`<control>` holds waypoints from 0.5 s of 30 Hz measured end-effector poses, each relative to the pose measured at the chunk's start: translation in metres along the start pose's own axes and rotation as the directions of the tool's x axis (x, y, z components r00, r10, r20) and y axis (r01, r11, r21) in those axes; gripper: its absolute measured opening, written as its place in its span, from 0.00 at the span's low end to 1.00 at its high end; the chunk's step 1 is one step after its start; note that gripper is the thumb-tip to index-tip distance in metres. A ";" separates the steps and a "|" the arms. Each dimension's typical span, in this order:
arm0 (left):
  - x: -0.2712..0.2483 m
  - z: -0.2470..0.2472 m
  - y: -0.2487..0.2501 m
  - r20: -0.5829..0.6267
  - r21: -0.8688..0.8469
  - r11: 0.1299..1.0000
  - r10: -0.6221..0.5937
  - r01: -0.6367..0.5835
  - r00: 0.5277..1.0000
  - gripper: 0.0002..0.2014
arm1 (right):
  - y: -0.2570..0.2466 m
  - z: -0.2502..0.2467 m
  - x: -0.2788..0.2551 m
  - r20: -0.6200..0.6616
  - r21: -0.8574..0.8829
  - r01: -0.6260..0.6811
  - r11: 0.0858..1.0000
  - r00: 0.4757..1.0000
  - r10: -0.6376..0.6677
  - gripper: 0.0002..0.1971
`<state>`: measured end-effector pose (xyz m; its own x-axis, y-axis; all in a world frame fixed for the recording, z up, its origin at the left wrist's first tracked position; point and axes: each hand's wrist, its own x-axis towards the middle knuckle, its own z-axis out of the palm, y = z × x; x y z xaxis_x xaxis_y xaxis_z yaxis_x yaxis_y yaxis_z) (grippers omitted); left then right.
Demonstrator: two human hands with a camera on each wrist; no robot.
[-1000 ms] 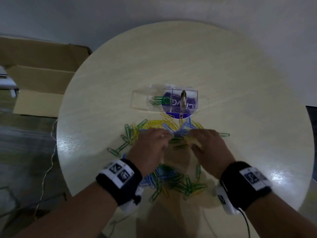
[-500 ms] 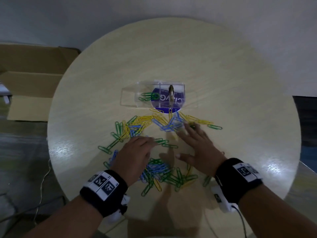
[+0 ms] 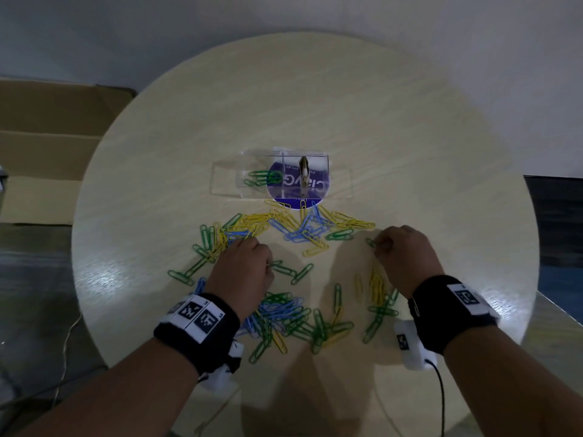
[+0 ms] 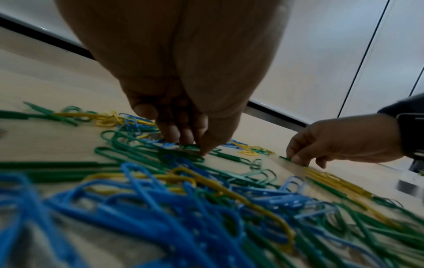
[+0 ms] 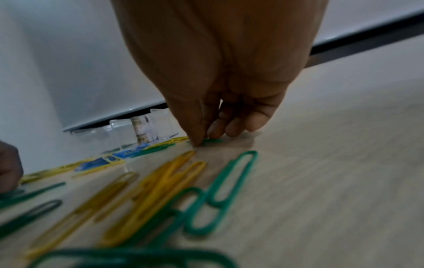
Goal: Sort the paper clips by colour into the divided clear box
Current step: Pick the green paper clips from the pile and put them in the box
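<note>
Green, yellow and blue paper clips (image 3: 284, 313) lie scattered over the near half of a round pale wooden table (image 3: 410, 137). The divided clear box (image 3: 284, 175) stands beyond them at the middle, with a few green clips (image 3: 263, 178) in its left compartment. My left hand (image 3: 249, 266) is low over the clips, thumb and fingers pinching a green clip (image 4: 190, 147) that lies on the table. My right hand (image 3: 400, 250) pinches another green clip (image 5: 211, 140) against the table to the right of the pile.
A purple round label (image 3: 298, 184) shows under the box, and a small brownish upright object (image 3: 304, 170) stands in it. A flattened cardboard box (image 3: 41, 146) lies on the floor at left. A black cable (image 3: 440, 398) hangs from the right wrist.
Both hands pulled back from the clips near the box and moved apart. The right hand went rightward; its spread fingers have curled onto a green clip. The left hand settled on a green clip.
</note>
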<state>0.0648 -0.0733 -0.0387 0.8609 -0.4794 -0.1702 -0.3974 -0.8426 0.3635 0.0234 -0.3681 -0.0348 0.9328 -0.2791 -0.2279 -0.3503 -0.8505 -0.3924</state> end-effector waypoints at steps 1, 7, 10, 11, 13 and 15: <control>0.001 -0.002 0.000 0.025 -0.012 1.000 -0.009 0.009 1.000 0.06 | -0.002 -0.001 -0.003 0.031 -0.021 0.026 0.999 0.999 -0.025 0.06; 0.011 -0.012 0.004 0.131 -0.185 0.969 -0.142 0.165 0.981 0.06 | -0.022 -0.005 0.000 0.207 -0.023 0.068 0.997 0.976 -0.062 0.08; 0.012 -0.015 0.006 0.157 -0.104 0.983 -0.136 0.153 0.978 0.04 | -0.029 -0.008 0.004 0.158 -0.014 0.162 0.987 0.975 -0.158 0.08; 0.012 -0.015 0.007 0.153 -0.070 0.989 -0.121 0.133 0.981 0.05 | -0.032 -0.009 0.004 0.127 0.005 0.204 0.979 0.971 -0.203 0.07; 0.010 -0.015 0.008 0.132 -0.016 0.997 -0.069 0.072 0.989 0.05 | -0.037 -0.009 0.005 0.095 0.022 0.285 0.958 0.954 -0.286 0.06; 0.007 -0.015 0.009 0.099 0.021 1.000 -0.010 0.008 0.995 0.06 | -0.043 -0.006 0.006 0.120 -0.006 0.351 0.936 0.930 -0.348 0.05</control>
<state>0.0717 -0.0810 -0.0228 0.8295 -0.4924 -0.2635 -0.3965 -0.8515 0.3432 0.0445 -0.3361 -0.0143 0.9791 0.0902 -0.1822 0.0003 -0.8968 -0.4424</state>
